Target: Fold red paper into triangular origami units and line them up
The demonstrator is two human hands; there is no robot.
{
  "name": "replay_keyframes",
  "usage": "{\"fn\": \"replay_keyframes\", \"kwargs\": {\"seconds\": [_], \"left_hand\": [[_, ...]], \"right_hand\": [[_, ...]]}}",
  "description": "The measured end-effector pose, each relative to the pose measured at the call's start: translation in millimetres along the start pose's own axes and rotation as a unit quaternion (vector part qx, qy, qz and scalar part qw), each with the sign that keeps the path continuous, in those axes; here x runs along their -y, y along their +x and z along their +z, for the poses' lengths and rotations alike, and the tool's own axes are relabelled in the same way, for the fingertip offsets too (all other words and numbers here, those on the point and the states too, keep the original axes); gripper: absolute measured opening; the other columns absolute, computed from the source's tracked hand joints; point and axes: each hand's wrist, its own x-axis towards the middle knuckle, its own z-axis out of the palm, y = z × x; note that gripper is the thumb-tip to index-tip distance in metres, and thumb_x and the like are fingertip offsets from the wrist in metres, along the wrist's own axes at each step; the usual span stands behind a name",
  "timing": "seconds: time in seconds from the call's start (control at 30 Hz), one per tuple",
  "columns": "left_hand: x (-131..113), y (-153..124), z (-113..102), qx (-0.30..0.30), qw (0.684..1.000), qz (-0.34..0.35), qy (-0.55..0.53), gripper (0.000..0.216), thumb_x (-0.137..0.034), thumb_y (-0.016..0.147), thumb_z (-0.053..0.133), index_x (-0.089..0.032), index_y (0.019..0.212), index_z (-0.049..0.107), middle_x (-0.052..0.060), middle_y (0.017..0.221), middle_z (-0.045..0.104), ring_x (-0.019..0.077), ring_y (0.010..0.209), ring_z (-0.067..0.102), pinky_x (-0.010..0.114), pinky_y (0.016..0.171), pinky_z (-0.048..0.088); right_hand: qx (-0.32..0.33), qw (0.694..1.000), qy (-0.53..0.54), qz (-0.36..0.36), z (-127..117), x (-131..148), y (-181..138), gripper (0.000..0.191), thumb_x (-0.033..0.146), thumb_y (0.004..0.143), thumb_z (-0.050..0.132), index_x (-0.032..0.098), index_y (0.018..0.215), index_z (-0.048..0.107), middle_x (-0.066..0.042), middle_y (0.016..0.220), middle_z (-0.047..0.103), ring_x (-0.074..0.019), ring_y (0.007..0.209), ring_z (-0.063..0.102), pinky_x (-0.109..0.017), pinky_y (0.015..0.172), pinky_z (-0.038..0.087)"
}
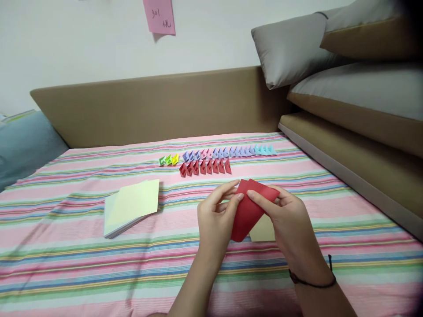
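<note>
Between my two hands I hold a folded sheet of red paper (248, 218) above the striped cloth. My left hand (216, 211) pinches its left upper edge, with the thumb on the front. My right hand (289, 213) grips its right side, its thumb pressed on the paper near the middle and the other fingers behind. Partly hidden under the red paper and my right hand lies a pale yellow sheet (262, 230). Beyond my hands stands a row of small folded red paper pieces (202, 167).
Behind the red row runs a line of purple, pink and light blue folded pieces (236, 152), with green and yellow ones (168, 160) at its left. A paper stack (134, 204) lies left on the striped cloth (82, 264). Grey cushions (294, 48) are piled at right.
</note>
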Motion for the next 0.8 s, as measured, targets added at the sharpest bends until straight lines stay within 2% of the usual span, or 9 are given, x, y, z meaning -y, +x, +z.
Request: {"fn": "replay_keyframes", "kwargs": {"seconds": [0.1,0.27,0.4,0.63,0.8], "left_hand": [[-1,-3,0,0.001,0.999,0.028,0.021,0.024,-0.022,0.075,0.068,-0.027,0.098,0.071,0.001,0.097,0.071,0.0113,0.082,0.065,0.017,0.068,0.055],[-1,-2,0,-0.018,0.999,0.035,0.037,0.025,-0.022,0.076,0.067,-0.028,0.099,0.072,0.000,0.098,0.072,0.0134,0.086,0.066,0.019,0.071,0.056],[-5,1,-2,-0.028,0.999,0.018,0.041,0.022,-0.022,0.075,0.067,-0.025,0.095,0.073,0.002,0.096,0.073,0.0162,0.088,0.067,0.021,0.073,0.057],[-16,1,0,0.002,0.997,0.021,0.068,0.018,-0.021,0.079,0.062,-0.024,0.093,0.073,0.002,0.097,0.073,0.0175,0.093,0.066,0.023,0.075,0.056],[-29,-3,4,0.025,0.996,0.025,0.085,0.020,-0.023,0.077,0.065,-0.024,0.095,0.073,0.002,0.096,0.073,0.0157,0.085,0.068,0.021,0.069,0.056]], "right_hand": [[0.000,0.999,-0.017,-0.028,1,1,-2,0.027,0.033,0.060,0.080,0.018,0.077,0.065,0.000,0.071,0.066,-0.0146,0.062,0.059,-0.024,0.053,0.047],[-0.027,0.987,-0.085,-0.137,5,10,-7,0.032,0.029,0.068,0.074,0.024,0.098,0.064,-0.002,0.096,0.069,-0.0161,0.079,0.064,-0.023,0.063,0.052],[-0.024,0.979,-0.120,-0.165,3,16,-9,0.009,0.027,0.077,0.066,0.021,0.083,0.066,-0.002,0.092,0.070,-0.0161,0.082,0.066,-0.024,0.069,0.053],[-0.039,0.956,-0.152,-0.246,1,17,-9,0.003,0.021,0.078,0.063,0.020,0.079,0.066,-0.004,0.096,0.068,-0.0199,0.096,0.062,-0.031,0.082,0.052],[-0.070,0.958,-0.153,-0.234,2,25,-16,0.003,0.024,0.077,0.066,0.023,0.080,0.068,0.000,0.085,0.069,-0.0157,0.082,0.063,-0.026,0.072,0.052]]}}
